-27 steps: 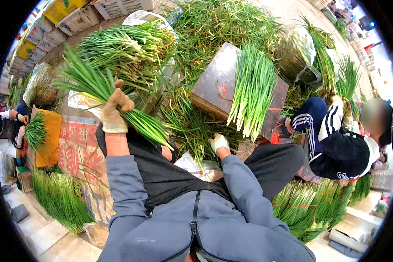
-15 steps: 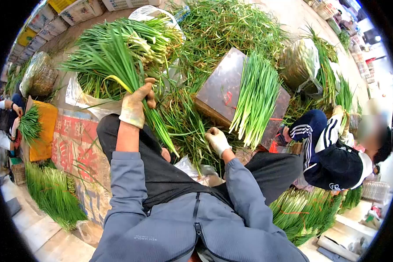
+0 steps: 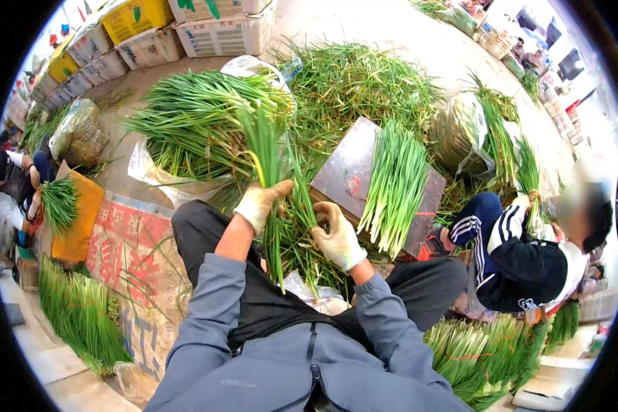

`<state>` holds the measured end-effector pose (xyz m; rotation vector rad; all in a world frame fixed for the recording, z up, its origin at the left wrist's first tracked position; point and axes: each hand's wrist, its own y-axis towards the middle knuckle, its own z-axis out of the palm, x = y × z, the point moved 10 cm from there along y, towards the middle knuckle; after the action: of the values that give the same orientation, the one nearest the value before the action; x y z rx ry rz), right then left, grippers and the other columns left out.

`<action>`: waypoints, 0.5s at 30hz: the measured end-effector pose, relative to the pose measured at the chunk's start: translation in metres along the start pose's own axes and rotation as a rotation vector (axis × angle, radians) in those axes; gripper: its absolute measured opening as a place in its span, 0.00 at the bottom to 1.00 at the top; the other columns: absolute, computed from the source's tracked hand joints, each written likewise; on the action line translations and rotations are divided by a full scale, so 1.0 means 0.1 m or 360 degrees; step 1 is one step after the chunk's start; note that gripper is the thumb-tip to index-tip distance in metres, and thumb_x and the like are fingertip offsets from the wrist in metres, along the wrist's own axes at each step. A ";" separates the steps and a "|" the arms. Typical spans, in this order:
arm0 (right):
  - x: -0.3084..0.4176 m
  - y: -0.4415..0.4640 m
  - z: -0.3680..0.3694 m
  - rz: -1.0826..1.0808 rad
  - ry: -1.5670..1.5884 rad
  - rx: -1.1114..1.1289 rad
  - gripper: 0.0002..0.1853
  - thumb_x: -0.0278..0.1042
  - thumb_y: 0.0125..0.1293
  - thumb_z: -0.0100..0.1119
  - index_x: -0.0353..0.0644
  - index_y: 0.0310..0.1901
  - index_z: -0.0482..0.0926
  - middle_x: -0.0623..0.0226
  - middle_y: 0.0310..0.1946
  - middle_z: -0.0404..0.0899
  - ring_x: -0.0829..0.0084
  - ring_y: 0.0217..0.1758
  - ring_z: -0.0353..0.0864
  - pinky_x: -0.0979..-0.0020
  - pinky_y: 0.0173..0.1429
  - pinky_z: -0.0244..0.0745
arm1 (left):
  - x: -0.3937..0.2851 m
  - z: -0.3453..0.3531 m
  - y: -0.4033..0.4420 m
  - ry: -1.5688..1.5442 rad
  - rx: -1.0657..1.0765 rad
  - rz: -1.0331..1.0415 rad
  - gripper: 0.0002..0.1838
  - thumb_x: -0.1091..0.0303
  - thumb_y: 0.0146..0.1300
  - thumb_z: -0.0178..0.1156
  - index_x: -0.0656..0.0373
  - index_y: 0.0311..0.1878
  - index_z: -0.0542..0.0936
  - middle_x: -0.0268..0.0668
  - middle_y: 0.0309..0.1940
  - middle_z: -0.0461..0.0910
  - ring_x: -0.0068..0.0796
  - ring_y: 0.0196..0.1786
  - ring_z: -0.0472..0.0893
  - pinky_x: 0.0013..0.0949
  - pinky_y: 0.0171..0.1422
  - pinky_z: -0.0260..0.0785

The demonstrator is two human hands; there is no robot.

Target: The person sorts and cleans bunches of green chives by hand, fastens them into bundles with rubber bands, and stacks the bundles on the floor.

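My gloved left hand (image 3: 263, 204) is wrapped round a small bunch of green stalks (image 3: 268, 154) held upright over my lap, with one yellow leaf on its left side. Beside it, my gloved right hand (image 3: 336, 237) is raised with its fingers curled near some thin green leaves; whether it pinches any of them is too small to tell. To its right, a neat bundle of stalks (image 3: 395, 189) lies across a dark metal-topped block (image 3: 340, 165). A large heap of stalks (image 3: 192, 113) rests on clear plastic behind my left hand.
Loose leaves (image 3: 364, 82) are piled behind the block. A person (image 3: 529, 254) sits at the right, holding stalks; another person (image 3: 14, 182) is at the far left. Bundled stalks (image 3: 487, 350) stand lower right, more (image 3: 79, 316) lower left. Crates (image 3: 220, 34) line the back left.
My left hand has moved right and down, bringing its bunch upright in front of me. My right hand has risen towards it from the loose leaves. The view has tilted up.
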<state>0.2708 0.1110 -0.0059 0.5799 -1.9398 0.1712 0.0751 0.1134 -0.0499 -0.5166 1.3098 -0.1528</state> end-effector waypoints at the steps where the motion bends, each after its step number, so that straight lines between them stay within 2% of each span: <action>1: 0.09 0.00 0.04 0.0003 -0.0044 0.0065 0.26 0.29 0.61 0.61 0.40 0.62 0.68 0.51 0.48 0.80 0.57 0.52 0.84 0.62 0.59 0.77 | 0.01 0.08 -0.04 0.0010 0.0044 -0.0024 0.18 0.58 0.63 0.71 0.61 0.49 0.85 0.31 0.33 0.85 0.18 0.22 0.74 0.26 0.27 0.67; 3: 0.10 0.00 0.15 0.0046 -0.0088 0.0206 0.30 0.32 0.61 0.62 0.41 0.65 0.65 0.50 0.49 0.81 0.54 0.53 0.84 0.60 0.59 0.77 | -0.15 0.32 -0.20 0.0099 0.0188 0.0031 0.13 0.61 0.62 0.70 0.61 0.44 0.87 0.30 0.31 0.84 0.17 0.23 0.74 0.25 0.28 0.67; 6: 0.06 -0.11 0.18 0.0061 0.0120 0.0243 0.35 0.37 0.61 0.67 0.42 0.69 0.63 0.50 0.50 0.82 0.53 0.53 0.84 0.57 0.59 0.76 | -0.24 0.32 -0.28 -0.0106 0.0064 0.0121 0.13 0.64 0.61 0.70 0.61 0.45 0.86 0.30 0.32 0.85 0.17 0.22 0.73 0.23 0.28 0.67; 7: 0.07 -0.13 0.19 0.0002 0.0051 0.0259 0.44 0.43 0.59 0.72 0.43 0.72 0.58 0.51 0.51 0.82 0.54 0.53 0.83 0.58 0.60 0.76 | -0.27 0.24 -0.22 -0.0127 0.0055 0.0160 0.15 0.65 0.61 0.71 0.62 0.48 0.85 0.32 0.34 0.86 0.17 0.22 0.73 0.22 0.27 0.68; 8: 0.15 -0.20 0.15 -0.0146 0.0099 0.0198 0.41 0.46 0.59 0.74 0.42 0.70 0.64 0.51 0.47 0.84 0.55 0.50 0.85 0.61 0.58 0.77 | -0.28 0.20 -0.20 -0.0336 0.0005 0.0175 0.16 0.66 0.61 0.71 0.63 0.50 0.84 0.34 0.36 0.87 0.17 0.22 0.75 0.22 0.25 0.68; 10: -0.11 -0.32 0.32 0.0146 -0.0016 0.0488 0.29 0.43 0.64 0.71 0.42 0.63 0.73 0.51 0.40 0.84 0.54 0.44 0.85 0.63 0.52 0.78 | -0.44 0.10 -0.21 -0.0343 -0.0037 0.0343 0.17 0.66 0.62 0.71 0.64 0.51 0.83 0.36 0.37 0.87 0.18 0.22 0.76 0.22 0.24 0.68; 11: -0.19 -0.41 0.30 0.0193 -0.0130 0.0527 0.16 0.42 0.70 0.64 0.42 0.52 0.79 0.48 0.34 0.83 0.48 0.39 0.84 0.58 0.46 0.78 | -0.49 0.05 -0.20 -0.0399 -0.0038 0.0390 0.17 0.66 0.62 0.72 0.64 0.51 0.83 0.39 0.37 0.87 0.20 0.22 0.77 0.23 0.23 0.69; 12: -0.23 -0.48 0.28 0.0197 -0.0125 0.0517 0.16 0.42 0.70 0.64 0.42 0.52 0.79 0.48 0.34 0.83 0.48 0.39 0.84 0.58 0.46 0.78 | -0.48 -0.01 -0.17 -0.0439 -0.0042 0.0434 0.17 0.67 0.62 0.72 0.64 0.50 0.83 0.40 0.37 0.87 0.22 0.22 0.77 0.25 0.23 0.69; 15: -0.68 -0.71 0.22 0.0228 -0.0364 0.0366 0.14 0.45 0.73 0.58 0.41 0.46 0.77 0.44 0.34 0.83 0.40 0.40 0.82 0.50 0.43 0.75 | -0.51 -0.28 -0.12 -0.0594 -0.0256 0.0505 0.14 0.71 0.60 0.73 0.63 0.48 0.83 0.43 0.37 0.87 0.21 0.21 0.77 0.24 0.21 0.69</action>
<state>0.3086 0.0626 -0.0856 0.6329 -2.2018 0.4395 0.0367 0.1149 -0.0041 -0.4409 1.0246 0.3021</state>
